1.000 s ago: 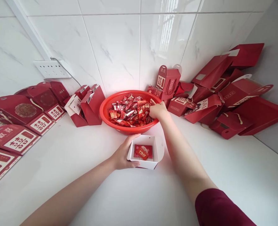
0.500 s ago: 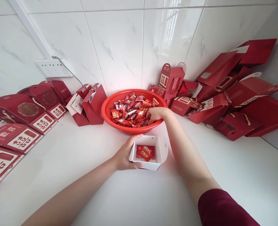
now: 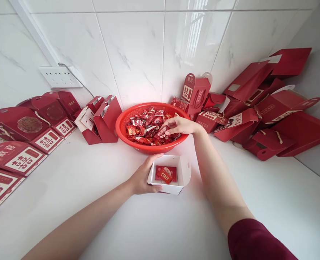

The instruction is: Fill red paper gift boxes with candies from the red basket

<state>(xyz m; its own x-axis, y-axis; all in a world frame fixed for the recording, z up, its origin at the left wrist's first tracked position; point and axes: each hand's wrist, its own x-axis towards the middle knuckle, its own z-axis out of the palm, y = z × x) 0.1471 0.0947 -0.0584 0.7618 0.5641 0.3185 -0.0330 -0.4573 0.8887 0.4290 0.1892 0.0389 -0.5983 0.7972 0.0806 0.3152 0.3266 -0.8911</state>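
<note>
My left hand [image 3: 145, 177] grips the left side of a small open gift box [image 3: 171, 190], white inside, on the white counter. Inside the box lie red wrapped candies [image 3: 165, 174]. Just behind it stands a red plastic basket [image 3: 149, 147] heaped with red-wrapped candies [image 3: 146, 126]. Over the right part of the basket, my right hand [image 3: 180, 125] pinches a dark red wrapped candy [image 3: 162, 133] between thumb and fingers.
Rows of closed red gift boxes [image 3: 27, 159] line the left side. Two open red boxes [image 3: 106, 122] stand left of the basket. A pile of red boxes [image 3: 268, 104] leans at the right. A wall socket [image 3: 59, 77] with a cable sits behind.
My right hand has risen out of the candy heap and now shows a dark red candy in its fingers. My left hand still holds the box in nearly the same place.
</note>
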